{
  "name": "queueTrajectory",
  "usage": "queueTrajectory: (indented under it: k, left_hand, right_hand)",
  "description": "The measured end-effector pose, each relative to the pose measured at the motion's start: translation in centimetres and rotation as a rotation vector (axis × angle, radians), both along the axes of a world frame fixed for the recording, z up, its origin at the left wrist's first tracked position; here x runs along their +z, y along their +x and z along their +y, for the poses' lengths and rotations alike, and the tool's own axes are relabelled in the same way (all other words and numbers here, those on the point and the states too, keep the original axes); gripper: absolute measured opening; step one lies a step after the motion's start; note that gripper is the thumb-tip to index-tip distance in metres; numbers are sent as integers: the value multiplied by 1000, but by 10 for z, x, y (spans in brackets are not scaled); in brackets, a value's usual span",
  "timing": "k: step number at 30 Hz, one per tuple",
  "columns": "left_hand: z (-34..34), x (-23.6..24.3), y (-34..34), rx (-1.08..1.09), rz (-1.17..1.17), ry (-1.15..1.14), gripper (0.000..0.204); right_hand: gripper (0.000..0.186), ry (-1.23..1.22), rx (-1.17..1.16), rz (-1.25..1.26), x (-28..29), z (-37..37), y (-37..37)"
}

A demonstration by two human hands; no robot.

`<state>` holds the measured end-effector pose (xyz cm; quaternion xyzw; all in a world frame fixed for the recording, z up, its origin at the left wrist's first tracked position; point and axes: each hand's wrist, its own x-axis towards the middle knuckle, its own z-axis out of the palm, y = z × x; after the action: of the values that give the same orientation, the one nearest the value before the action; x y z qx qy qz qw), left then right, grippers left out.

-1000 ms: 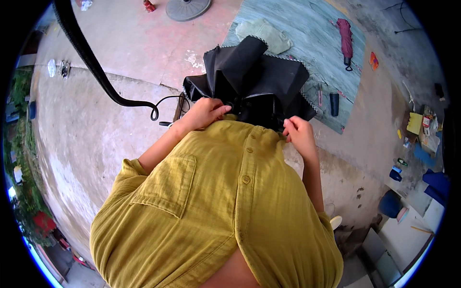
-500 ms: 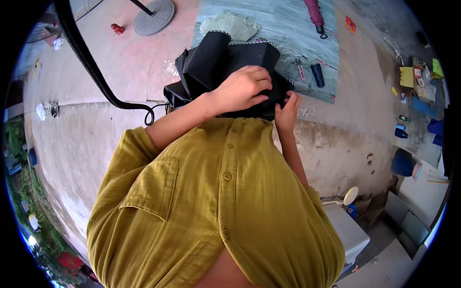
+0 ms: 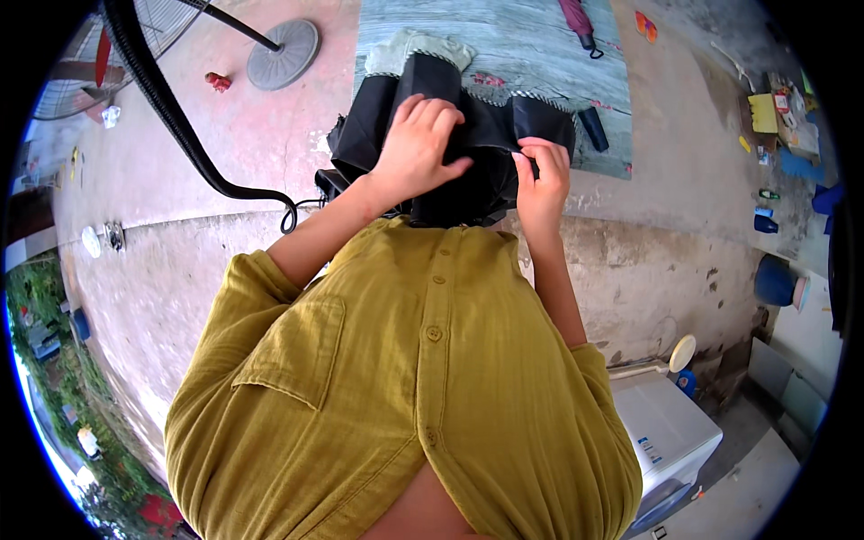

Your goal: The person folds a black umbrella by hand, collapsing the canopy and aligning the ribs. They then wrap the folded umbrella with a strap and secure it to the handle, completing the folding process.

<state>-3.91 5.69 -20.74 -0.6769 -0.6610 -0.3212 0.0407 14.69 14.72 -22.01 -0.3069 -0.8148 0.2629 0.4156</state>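
Observation:
In front of my body lies a bunched black cloth (image 3: 362, 126) with black-and-white trim along its far edges. It stands up in folds, and a dark hollow shows between my hands. My left hand (image 3: 417, 144) rests on the cloth's left part, fingers spread and thumb apart. On the right, my right hand (image 3: 543, 184) pinches an edge of the same cloth between thumb and fingers. Beyond it, a pale grey-green cloth (image 3: 441, 45) lies on a blue wood-patterned mat (image 3: 517, 45). A dark blue cylinder (image 3: 594, 130) lies right of the black cloth.
A folded maroon umbrella (image 3: 576, 20) lies on the mat, with orange sandals (image 3: 645, 27) beyond. At the left are a fan's round base (image 3: 283, 54) and a thick black cord (image 3: 180, 135). A white washing machine (image 3: 666, 423) stands at the lower right.
My left hand has moved left and away from me; my right hand has risen a little. The black cloth has spread rightward, its hollow now showing, and covers the pink-handled snips.

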Motion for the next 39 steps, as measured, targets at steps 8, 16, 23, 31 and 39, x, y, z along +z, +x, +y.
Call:
queueTrajectory:
  k: [8,16,23,31,39]
  left_hand:
    - [21,13,-8,100,-290,20,20]
    - [6,-1,-12,69,-226,-108,31]
    - [-37,-17,-26,210,-223,-91,24]
    - [-107,-33,-2,208,-796,-737,34]
    - [-87,-35,25,-7,-403,-356,28]
  right_hand:
    - [10,273,11,-88,26,11,-16]
    - [31,-277,-23,241,-9,-4,-6]
    - [28,-189,-201,-202,-103,-19,56]
    - [15,-516,-154,53,-75,-38,32]
    - [36,-711,4,-223,-104,121,2]
